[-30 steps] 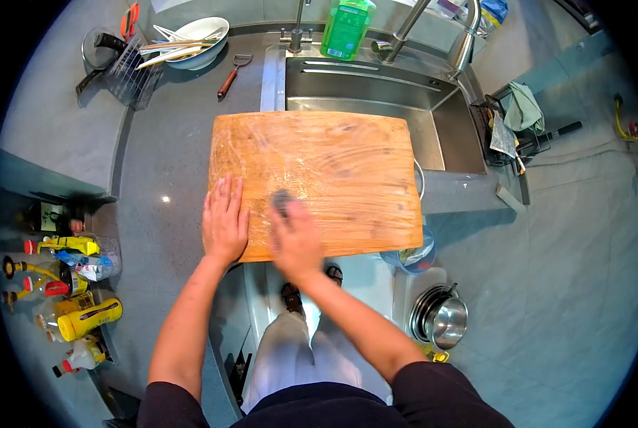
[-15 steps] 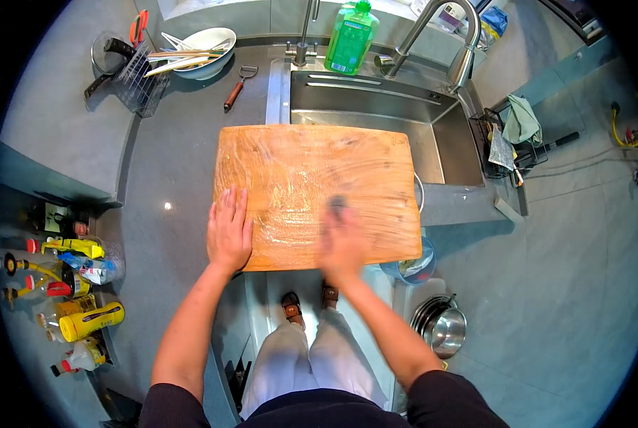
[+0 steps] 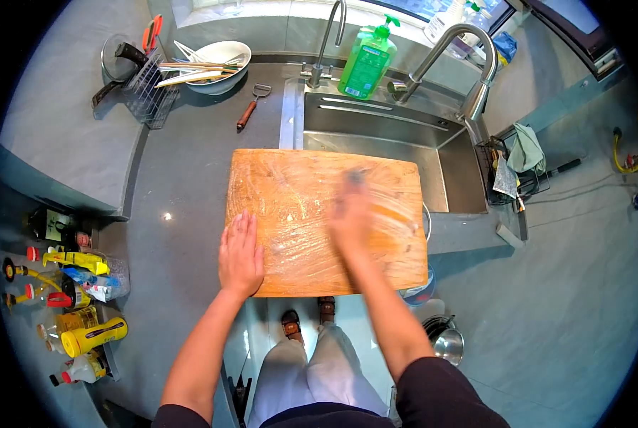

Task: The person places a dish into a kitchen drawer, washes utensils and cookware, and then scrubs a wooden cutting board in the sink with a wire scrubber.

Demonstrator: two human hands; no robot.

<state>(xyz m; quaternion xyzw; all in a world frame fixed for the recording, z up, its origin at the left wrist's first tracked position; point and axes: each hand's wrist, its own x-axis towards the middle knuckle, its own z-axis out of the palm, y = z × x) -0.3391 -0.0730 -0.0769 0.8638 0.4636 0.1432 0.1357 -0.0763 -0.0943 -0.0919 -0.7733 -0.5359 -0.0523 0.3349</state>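
A wet wooden cutting board [image 3: 297, 250] lies across the counter and the front of the sink, with streaks of pale suds on it. My left hand [image 3: 241, 258] rests flat on its left edge, fingers stretched out and close together. On the right half of the board my right hand [image 3: 350, 220] is smeared by motion. At its fingertips is a small dark scouring pad [image 3: 355, 176], too blurred to make out fully and pressed against the wood.
Behind the board is a steel sink [image 3: 376, 128] with a tall faucet [image 3: 487, 64] and a green soap bottle [image 3: 367, 68]. A peeler [image 3: 247, 114] and a bowl of utensils [image 3: 223, 82] stand at back left. Several bottles [image 3: 94, 335] line the left side. Pots [image 3: 447, 342] sit lower right.
My right hand has slid away from me across the board with the dark pad. My left hand stays on the left edge. The whole view has shifted slightly.
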